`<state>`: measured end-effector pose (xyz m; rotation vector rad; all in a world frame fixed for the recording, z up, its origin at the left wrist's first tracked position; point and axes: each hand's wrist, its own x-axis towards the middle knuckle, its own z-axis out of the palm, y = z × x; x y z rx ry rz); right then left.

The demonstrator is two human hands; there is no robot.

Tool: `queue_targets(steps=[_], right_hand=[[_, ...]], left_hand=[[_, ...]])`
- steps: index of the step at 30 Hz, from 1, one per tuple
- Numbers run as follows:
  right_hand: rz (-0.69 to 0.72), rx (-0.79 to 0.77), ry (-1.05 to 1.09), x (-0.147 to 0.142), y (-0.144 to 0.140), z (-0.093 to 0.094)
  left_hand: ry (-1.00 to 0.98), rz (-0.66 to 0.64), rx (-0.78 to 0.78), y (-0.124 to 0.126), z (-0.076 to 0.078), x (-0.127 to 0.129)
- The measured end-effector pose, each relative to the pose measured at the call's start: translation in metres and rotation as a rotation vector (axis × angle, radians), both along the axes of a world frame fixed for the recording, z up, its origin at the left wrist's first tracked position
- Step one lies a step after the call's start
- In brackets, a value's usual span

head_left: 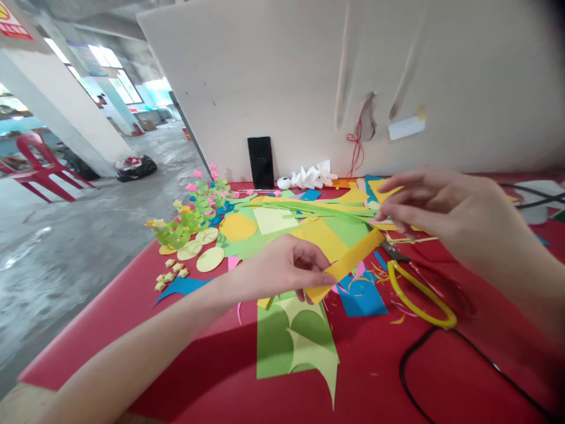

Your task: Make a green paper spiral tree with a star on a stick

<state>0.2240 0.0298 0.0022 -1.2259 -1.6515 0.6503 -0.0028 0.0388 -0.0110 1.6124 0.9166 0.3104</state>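
My left hand pinches the lower end of a folded-looking yellow paper strip, which slants up to the right. My right hand is raised to the right, thumb and fingertips drawn together at the end of a thin light-green paper strip. That strip runs leftward over the papers. Scissors with yellow and red handles lie below my right hand, their blade tips hidden by the strips. Under my left hand is a green sheet with pale cut-out scraps on top.
Coloured papers cover the middle of the red table. At the left are pale paper discs, small folded stars and curly green paper decorations. A black phone leans on the white board. A black cable lies front right.
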Motion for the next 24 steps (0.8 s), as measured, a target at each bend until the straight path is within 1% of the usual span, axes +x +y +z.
queue_targets(steps=[2, 5, 7, 10, 13, 16, 20, 24], right_hand=[[-0.058, 0.009, 0.019, 0.005, 0.003, 0.002], [-0.081, -0.042, 0.024, 0.008, 0.006, 0.002], [-0.030, -0.111, 0.009, 0.006, 0.006, 0.002], [0.115, -0.221, -0.030, -0.002, 0.001, 0.001], [0.213, -0.295, -0.045, -0.013, -0.004, -0.003], [0.279, -0.342, -0.025, -0.023, -0.007, -0.008], [0.304, -0.356, 0.054, -0.030, -0.008, -0.012], [0.305, -0.371, 0.083, -0.029, -0.008, -0.012]], left_hand=[[0.003, -0.018, 0.021, -0.001, 0.000, 0.000], [-0.039, 0.021, 0.044, -0.003, 0.000, 0.002], [-0.095, 0.064, 0.040, -0.003, -0.001, 0.002], [-0.169, 0.107, 0.010, -0.003, -0.002, 0.002], [-0.178, 0.124, 0.000, -0.003, -0.003, 0.003], [-0.152, 0.104, -0.021, -0.006, -0.003, 0.004], [-0.099, 0.049, -0.070, -0.010, 0.001, 0.006], [-0.103, 0.041, -0.085, -0.012, 0.003, 0.006]])
